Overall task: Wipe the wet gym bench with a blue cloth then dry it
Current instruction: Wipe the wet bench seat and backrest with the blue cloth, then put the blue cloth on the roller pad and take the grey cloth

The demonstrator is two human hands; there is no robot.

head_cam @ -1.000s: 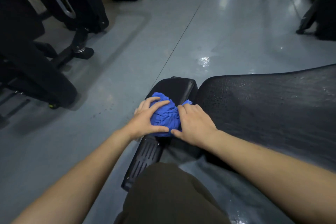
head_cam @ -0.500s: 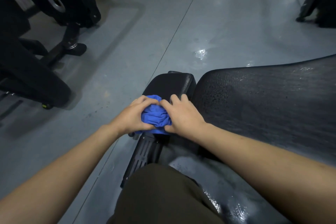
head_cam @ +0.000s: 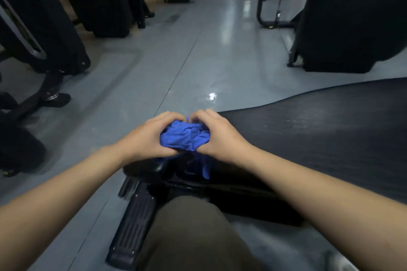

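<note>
A bunched blue cloth [head_cam: 186,136] is held between both my hands above the near end of the black gym bench. My left hand [head_cam: 146,136] grips its left side with curled fingers. My right hand [head_cam: 218,134] grips its right side, and a tail of cloth hangs down below it. The wide black bench pad [head_cam: 319,130] stretches to the right and shows small water drops. The small black seat pad [head_cam: 149,167] lies mostly hidden under my hands.
The ribbed black foot plate [head_cam: 132,222] of the bench lies on the grey floor beside my knee [head_cam: 193,237]. Black gym machines [head_cam: 44,39] stand at the left. Another machine [head_cam: 352,17] stands at the right. A shiny wet spot [head_cam: 211,96] marks the floor ahead.
Both hands have closed tighter round the cloth and lifted it off the small pad. The camera view has tilted up, showing more of the room.
</note>
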